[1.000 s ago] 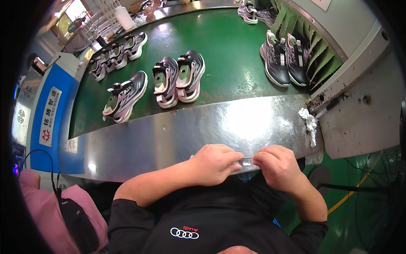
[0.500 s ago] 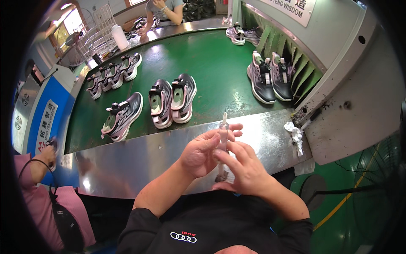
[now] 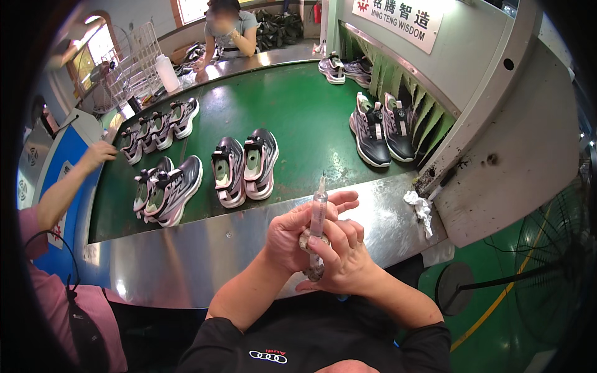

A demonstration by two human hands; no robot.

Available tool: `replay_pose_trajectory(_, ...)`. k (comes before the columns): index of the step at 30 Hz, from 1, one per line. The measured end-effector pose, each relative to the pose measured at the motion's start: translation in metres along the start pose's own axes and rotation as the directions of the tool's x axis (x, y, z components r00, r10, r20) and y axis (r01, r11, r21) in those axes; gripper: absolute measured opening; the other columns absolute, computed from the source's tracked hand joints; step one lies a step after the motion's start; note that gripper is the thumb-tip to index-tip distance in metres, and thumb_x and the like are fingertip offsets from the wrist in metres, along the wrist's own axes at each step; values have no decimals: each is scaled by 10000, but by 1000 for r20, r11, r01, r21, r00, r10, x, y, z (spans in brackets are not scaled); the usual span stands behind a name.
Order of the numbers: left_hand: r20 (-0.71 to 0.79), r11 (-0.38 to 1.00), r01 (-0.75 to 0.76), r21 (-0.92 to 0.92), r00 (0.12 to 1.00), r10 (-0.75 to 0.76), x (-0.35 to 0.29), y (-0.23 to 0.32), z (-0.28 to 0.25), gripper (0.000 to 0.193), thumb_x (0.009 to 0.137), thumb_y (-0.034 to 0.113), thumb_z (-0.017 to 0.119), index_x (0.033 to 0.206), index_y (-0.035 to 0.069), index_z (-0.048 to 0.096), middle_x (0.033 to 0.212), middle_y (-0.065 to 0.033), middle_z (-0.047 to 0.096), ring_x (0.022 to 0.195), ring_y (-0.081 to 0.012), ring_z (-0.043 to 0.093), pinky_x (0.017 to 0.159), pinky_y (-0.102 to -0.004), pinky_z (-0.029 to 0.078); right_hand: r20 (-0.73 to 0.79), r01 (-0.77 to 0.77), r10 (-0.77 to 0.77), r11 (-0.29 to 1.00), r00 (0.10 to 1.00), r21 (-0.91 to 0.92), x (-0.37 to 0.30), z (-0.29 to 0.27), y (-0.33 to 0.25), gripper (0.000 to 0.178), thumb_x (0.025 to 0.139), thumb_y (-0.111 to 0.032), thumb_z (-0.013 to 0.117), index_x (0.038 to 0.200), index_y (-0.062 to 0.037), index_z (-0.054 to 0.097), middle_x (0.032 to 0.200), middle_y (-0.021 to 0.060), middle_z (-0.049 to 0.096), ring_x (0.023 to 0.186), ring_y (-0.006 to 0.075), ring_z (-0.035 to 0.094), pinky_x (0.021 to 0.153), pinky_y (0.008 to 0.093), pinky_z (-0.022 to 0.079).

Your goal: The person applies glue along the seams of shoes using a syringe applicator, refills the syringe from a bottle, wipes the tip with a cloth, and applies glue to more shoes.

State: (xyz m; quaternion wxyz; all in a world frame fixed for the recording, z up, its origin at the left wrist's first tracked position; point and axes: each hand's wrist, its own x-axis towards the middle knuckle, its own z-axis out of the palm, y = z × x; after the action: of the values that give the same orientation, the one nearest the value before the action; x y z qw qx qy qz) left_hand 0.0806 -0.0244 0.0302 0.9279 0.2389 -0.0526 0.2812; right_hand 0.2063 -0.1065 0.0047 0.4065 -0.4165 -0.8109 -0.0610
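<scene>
Both my hands are closed around a clear plastic syringe, held upright over the metal edge with its thin tip pointing away from me. My left hand grips the barrel from the left, its fingers partly behind it. My right hand wraps the lower part from the right, where the plunger end looks brown and grimy. Beyond them on the green belt stands a pair of dark and pink sports shoes. Another pair stands to its left.
A metal ledge borders the green belt. Several shoes line the far left; another pair stands by the green flaps of the machine. Crumpled white tissue lies at right. A co-worker's hand reaches in from the left.
The co-worker at left has extended an arm over the belt's edge, and a second shoe now stands beside the lone left one. My right fingers have shifted around the syringe.
</scene>
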Motion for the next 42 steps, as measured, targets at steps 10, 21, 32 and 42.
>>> replay_pose_trajectory(10, 15, 973, -128, 191, 992, 128, 17, -1, 2, 451, 956, 349, 440, 1174, -35, 528, 1410, -188, 355, 1324, -308, 323, 1072, -476, 312, -32, 99, -109, 967, 993, -234, 10, -10, 13, 862, 602, -493, 791, 1270, -130, 385, 1252, 169, 434, 1038, 298, 461, 865, 441, 331)
replay_pose_trajectory(21, -133, 149, 36, 988, 691, 711, -60, 50, -119, 727, 871, 271, 613, 1416, 8, 211, 1419, -178, 244, 1355, -295, 250, 1133, -418, 162, -20, 126, -156, 860, 988, -495, 3, -46, 45, 618, 730, -463, 718, 1231, -210, 459, 1189, 100, 447, 1003, 234, 452, 870, 417, 309)
replay_pose_trajectory(32, -144, 54, 152, 987, 673, 726, -10, 80, -200, 893, 752, 115, 715, 1444, 0, 162, 1449, -211, 289, 1332, -316, 323, 1112, -385, 243, -55, 125, -188, 818, 981, -562, 4, -54, 43, 743, 607, -361, 784, 1256, -231, 447, 1136, 64, 438, 998, 192, 419, 849, 394, 295)
replay_pose_trajectory(42, -51, -106, 177, 978, 703, 709, -10, 87, -194, 823, 734, 78, 715, 1437, 67, 288, 1439, -169, 347, 1342, -283, 331, 1113, -369, 259, -91, 133, -223, 810, 970, -571, 3, -54, 41, 659, 679, -363, 754, 1251, -241, 451, 1169, 71, 438, 1009, 184, 418, 884, 399, 274)
